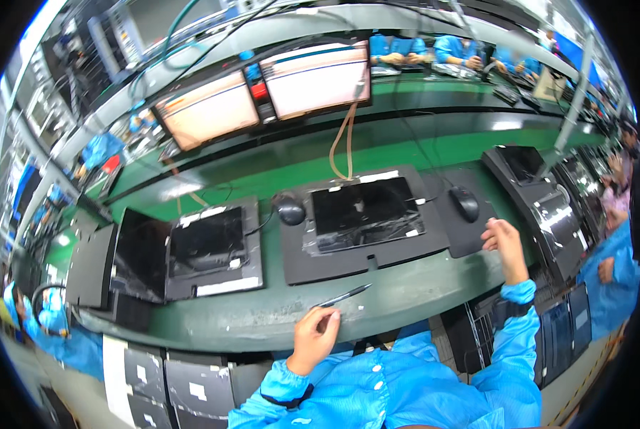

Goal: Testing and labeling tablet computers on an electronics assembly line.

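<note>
My left hand [313,339] is over the front edge of the green bench, its fingers curled in. A dark pen [350,293] sticks out to the right from the top of these fingers; its other end is hidden at the hand. My right hand [504,247] hangs above the bench at the right, loosely bent, thumb and fingers apart, with nothing visible between them. Nearest to it are a black mouse [465,203] and its dark mat [470,239]. Ahead of me a black screen panel [363,209], with clear film at its edges, lies on a dark foam pad [305,268].
A second panel [207,242] rests on another pad at the left, beside a tilted dark panel [139,254]. Another mouse [289,209] sits between the pads. Two lit monitors [316,80] stand behind. Stacked dark panels [559,222] are at the right. Co-workers in blue work nearby.
</note>
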The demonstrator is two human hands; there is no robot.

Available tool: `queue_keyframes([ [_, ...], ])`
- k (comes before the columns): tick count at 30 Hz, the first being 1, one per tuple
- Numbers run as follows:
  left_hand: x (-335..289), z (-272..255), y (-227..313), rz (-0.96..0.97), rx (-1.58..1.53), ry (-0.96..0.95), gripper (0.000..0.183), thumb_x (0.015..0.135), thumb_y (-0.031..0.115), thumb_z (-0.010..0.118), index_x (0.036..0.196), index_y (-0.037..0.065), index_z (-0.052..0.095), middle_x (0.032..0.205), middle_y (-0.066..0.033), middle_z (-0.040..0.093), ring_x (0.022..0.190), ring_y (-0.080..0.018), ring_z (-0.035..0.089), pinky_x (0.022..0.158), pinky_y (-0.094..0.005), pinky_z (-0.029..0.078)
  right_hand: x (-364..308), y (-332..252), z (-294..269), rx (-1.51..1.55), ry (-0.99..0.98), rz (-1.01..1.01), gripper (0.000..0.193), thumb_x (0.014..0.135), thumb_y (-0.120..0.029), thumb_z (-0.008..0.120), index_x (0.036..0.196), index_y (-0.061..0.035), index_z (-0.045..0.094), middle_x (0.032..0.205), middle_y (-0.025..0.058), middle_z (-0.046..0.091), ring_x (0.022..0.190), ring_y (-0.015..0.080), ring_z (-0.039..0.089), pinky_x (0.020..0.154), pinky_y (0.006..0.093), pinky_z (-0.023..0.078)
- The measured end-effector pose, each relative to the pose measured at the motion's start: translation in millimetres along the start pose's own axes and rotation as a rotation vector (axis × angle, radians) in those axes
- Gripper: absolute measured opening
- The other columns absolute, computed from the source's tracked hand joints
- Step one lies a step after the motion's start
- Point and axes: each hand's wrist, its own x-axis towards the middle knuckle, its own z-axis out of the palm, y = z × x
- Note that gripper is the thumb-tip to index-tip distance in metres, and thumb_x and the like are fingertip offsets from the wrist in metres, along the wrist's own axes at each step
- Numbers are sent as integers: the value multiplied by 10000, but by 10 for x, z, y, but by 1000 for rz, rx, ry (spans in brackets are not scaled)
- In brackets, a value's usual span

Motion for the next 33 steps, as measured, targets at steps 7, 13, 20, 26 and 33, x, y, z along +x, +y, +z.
queue_keyframes([
  [7,-70,-134,57,241,123,-103,172,867,42,759,1037,29,736,851,-107,698,733,-255,677,642,-356,536,-919,-501,1909,-536,-653,-1065,203,806,-152,821,962,-61,728,816,88,705,707,271,670,660,400,507],
  [13,-321,-1149,78,247,389,228,95,827,6,743,917,28,724,839,-128,713,752,-289,694,686,-367,558,-1175,-533,2402,-466,-781,-1300,188,776,-139,827,916,-69,722,799,71,667,698,271,622,633,394,473],
  [20,-663,-1915,-444,-165,544,781,263,936,52,702,1187,-18,665,1113,-115,650,1062,-233,649,918,-343,508,-1178,-414,2407,-468,-747,-1209,162,770,-65,808,893,-57,703,776,84,634,685,288,594,619,406,444],
  [26,-1670,-1932,-607,-490,1157,624,730,855,356,814,1428,20,511,1487,-267,448,1424,-432,413,1163,-623,305,-1146,-348,2399,-461,-773,-1120,126,790,-29,783,867,-46,685,765,97,616,671,301,574,615,411,422],
  [33,-2443,-1836,-586,-696,1227,414,946,812,466,822,1537,8,422,1616,-310,307,1529,-472,265,1145,-749,203,-1205,-370,2460,-490,-755,-1136,132,826,-15,749,938,-17,678,846,127,644,759,324,611,679,420,458],
])
